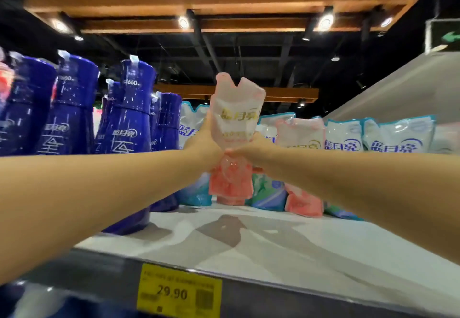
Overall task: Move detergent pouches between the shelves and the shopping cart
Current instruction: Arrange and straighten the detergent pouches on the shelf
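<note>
A pink-and-white detergent pouch (236,118) is held upright in the air over the white shelf (286,248), clear of the shelf surface, with its notched top uppermost and its pink base hanging below the two hands. The pouch is squeezed in at its waist, where both hands meet. The left hand (204,140) is wrapped round the pouch's left edge; only the back of the hand is shown, and the fingers are hidden behind the pouch, so how far they are curled cannot be told. The right hand (251,149) is closed on the waist from the right side, with the thumb (232,153) laid across the front of the pouch and a curled fingertip seen just under the hand at the pouch's right edge. Tall dark blue pouches (127,123) are stood on the left of the shelf. White-and-blue pouches (398,135) are lined up along the back at right, with another pink pouch (302,140) among them. A yellow price tag (179,290) reading 29.90 is fixed to the shelf's front edge.
</note>
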`<state>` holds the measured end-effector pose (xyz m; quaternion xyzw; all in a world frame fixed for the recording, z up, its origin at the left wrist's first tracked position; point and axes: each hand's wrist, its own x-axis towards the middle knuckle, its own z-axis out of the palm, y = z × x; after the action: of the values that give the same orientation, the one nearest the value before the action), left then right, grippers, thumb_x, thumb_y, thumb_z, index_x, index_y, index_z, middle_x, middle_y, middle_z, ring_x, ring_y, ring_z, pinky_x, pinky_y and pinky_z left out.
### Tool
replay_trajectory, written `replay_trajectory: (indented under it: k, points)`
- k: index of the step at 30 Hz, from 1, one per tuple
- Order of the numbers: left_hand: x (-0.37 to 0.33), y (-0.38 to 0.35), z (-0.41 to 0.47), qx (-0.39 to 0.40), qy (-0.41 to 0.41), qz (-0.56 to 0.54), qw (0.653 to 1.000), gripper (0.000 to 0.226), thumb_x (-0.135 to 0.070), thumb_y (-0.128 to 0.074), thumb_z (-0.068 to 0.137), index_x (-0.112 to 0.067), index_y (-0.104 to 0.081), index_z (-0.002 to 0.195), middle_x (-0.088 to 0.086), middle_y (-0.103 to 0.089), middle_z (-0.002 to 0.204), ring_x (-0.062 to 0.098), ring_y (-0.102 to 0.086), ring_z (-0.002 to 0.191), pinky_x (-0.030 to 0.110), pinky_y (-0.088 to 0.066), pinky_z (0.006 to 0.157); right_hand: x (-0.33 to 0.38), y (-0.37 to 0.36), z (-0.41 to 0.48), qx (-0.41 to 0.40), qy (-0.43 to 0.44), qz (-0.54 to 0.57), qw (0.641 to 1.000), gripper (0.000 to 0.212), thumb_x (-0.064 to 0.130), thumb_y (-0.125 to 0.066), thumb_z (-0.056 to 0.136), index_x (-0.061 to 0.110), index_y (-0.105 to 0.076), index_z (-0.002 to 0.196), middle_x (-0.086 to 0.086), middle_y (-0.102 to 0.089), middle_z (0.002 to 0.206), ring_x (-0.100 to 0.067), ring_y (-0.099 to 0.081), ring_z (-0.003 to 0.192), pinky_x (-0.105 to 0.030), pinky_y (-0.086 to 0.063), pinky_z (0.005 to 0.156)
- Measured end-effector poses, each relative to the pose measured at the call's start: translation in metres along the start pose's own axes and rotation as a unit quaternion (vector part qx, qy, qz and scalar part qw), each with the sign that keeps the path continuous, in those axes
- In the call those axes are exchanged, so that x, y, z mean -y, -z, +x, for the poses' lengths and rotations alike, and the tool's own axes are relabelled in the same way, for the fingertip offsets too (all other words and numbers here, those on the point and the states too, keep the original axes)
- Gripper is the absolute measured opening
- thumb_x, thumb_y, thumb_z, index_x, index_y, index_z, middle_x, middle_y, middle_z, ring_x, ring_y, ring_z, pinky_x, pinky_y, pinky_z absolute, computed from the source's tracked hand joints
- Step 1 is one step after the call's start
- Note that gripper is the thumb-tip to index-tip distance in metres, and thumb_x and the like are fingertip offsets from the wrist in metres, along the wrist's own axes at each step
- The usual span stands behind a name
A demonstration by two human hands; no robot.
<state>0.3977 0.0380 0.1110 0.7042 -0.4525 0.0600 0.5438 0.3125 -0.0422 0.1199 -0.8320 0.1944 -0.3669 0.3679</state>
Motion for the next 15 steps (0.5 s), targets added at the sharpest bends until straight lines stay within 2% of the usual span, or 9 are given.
replay_trajectory:
  k: [3, 5, 7, 8, 11, 15]
  points:
    - [-0.033, 0.024, -0.028, -0.01, -0.067, -0.015, 0.998, 0.071, -0.018, -0.049, 0.094, -0.036, -0.005, 0.147, 0.003, -0.05, 0.122, 0.021, -0.055, 0.097, 0.033, -0.048, 0.085, 0.03, 0.016, -0.033, -0.02, 0.06, 0.026, 0.998, 0.04, 0.001, -0.069, 0.08, 0.009, -0.062, 0.118, -0.01, -0.065, 0.115, -0.018, -0.062, 0.095, -0.029, -0.052, 0.086]
    - [-0.049, 0.04, -0.052, -0.01, -0.103, -0.017, 0.995, 0.072, -0.022, -0.052, 0.093, -0.034, -0.007, 0.147, -0.002, -0.052, 0.118, 0.017, -0.051, 0.094, 0.029, -0.043, 0.08, 0.051, 0.024, -0.067, -0.036, 0.078, 0.043, 0.995, 0.032, -0.001, -0.068, 0.08, 0.011, -0.064, 0.109, -0.008, -0.067, 0.106, -0.016, -0.063, 0.087, -0.029, -0.052, 0.084]
    - [-0.059, 0.05, -0.075, -0.018, -0.124, -0.021, 0.992, 0.075, -0.025, -0.053, 0.091, -0.037, -0.004, 0.147, -0.003, -0.054, 0.113, 0.021, -0.056, 0.093, 0.031, -0.047, 0.083, 0.066, 0.027, -0.098, -0.084, 0.078, 0.059, 0.992, 0.026, 0.004, -0.072, 0.078, 0.02, -0.061, 0.095, 0.002, -0.066, 0.093, -0.012, -0.062, 0.082, -0.031, -0.052, 0.084]
    - [-0.065, 0.054, -0.087, -0.017, -0.127, -0.033, 0.991, 0.077, -0.024, -0.052, 0.09, -0.04, -0.001, 0.147, 0.0, -0.058, 0.116, 0.024, -0.059, 0.093, 0.034, -0.05, 0.084, 0.071, 0.029, -0.114, -0.115, 0.075, 0.069, 0.988, 0.029, 0.008, -0.076, 0.076, 0.02, -0.058, 0.095, 0.004, -0.064, 0.092, -0.013, -0.062, 0.085, -0.031, -0.052, 0.085]
    - [-0.084, 0.057, -0.127, -0.007, -0.148, -0.067, 0.987, 0.081, -0.019, -0.051, 0.088, -0.044, 0.001, 0.146, 0.007, -0.062, 0.117, 0.028, -0.062, 0.093, 0.041, -0.053, 0.084, 0.084, 0.036, -0.163, -0.202, 0.057, 0.057, 0.976, 0.061, 0.018, -0.082, 0.07, 0.012, -0.05, 0.121, -0.001, -0.065, 0.105, -0.02, -0.064, 0.099, -0.038, -0.052, 0.091]
    - [-0.118, 0.042, -0.185, 0.024, -0.174, -0.134, 0.975, 0.08, -0.023, -0.053, 0.087, -0.045, -0.004, 0.145, 0.016, -0.065, 0.108, 0.036, -0.062, 0.094, 0.045, -0.05, 0.085, 0.098, 0.064, -0.242, -0.275, 0.057, 0.02, 0.96, 0.068, 0.019, -0.083, 0.068, 0.012, -0.046, 0.126, 0.005, -0.063, 0.099, -0.015, -0.062, 0.096, -0.035, -0.052, 0.091]
